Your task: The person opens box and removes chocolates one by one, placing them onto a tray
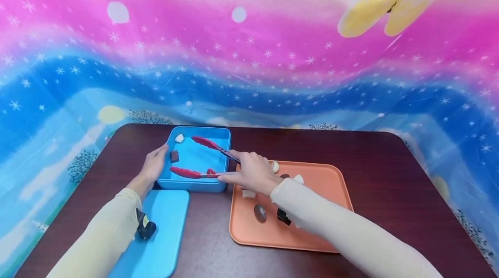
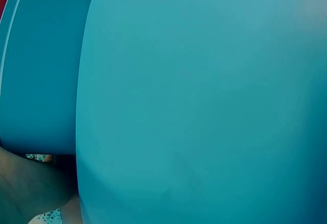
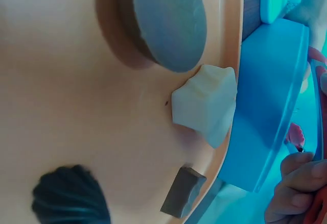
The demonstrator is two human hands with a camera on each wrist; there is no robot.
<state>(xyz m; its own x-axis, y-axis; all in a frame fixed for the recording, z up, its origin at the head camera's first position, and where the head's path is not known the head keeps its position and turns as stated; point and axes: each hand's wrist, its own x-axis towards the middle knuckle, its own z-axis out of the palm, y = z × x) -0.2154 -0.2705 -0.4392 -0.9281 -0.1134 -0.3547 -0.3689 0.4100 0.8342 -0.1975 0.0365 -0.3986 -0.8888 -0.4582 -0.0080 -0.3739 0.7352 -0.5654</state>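
My right hand (image 1: 255,172) holds a pair of tongs (image 1: 212,144) with red tips, also seen past the fingers in the right wrist view. The arms are spread wide over the blue box (image 1: 200,185), and nothing is between them. Inside that box lie a small white piece (image 1: 179,138) and a brown block (image 1: 174,156), both by its left wall. Against the outside of that wall rests my left hand (image 1: 153,166), fingers fairly straight. Under my right forearm, an orange tray (image 1: 327,178) carries a brown oval piece (image 1: 260,213) and several other chocolate-like pieces, partly hidden.
A flat blue lid (image 1: 167,230) lies in front of the box, below my left forearm. Box and tray stand close together on a dark wooden table (image 1: 390,191). A patterned curtain (image 1: 249,61) hangs behind the table's far edge.
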